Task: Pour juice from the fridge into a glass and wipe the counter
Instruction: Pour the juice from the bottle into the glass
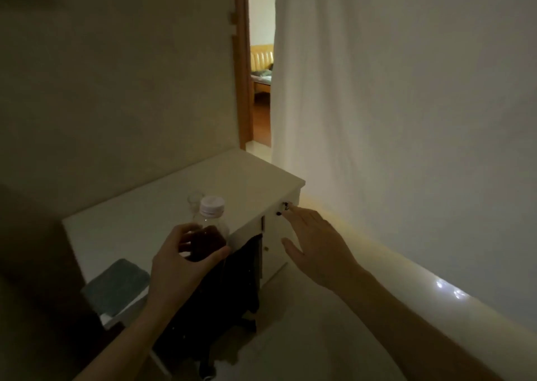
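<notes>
Your left hand [186,260] was wrapped around the body of a clear plastic bottle [209,229], fingers curled over the far side and thumb on the near side, holding it upright at the front edge of the white counter [162,206]. That bottle held dark liquid in its lower part and had a white screw cap [213,205] still on. Your right hand [318,245] was spread flat and held nothing, palm turned toward the white cabinet front [276,244], fingertips just beside a small dark knob [286,207] near the top corner; whether they touched it you could not tell from the dim head view. Just behind the bottle stood a clear glass [195,201], upright on the counter and partly hidden by the bottle's neck. A folded grey-blue cloth [119,284] lay on the near left end of the counter, well apart from the glass. Dark fabric [232,279] hung down the cabinet front below your left hand. Behind the counter, a white curtain [377,89] hung beside a lit doorway [260,75].
</notes>
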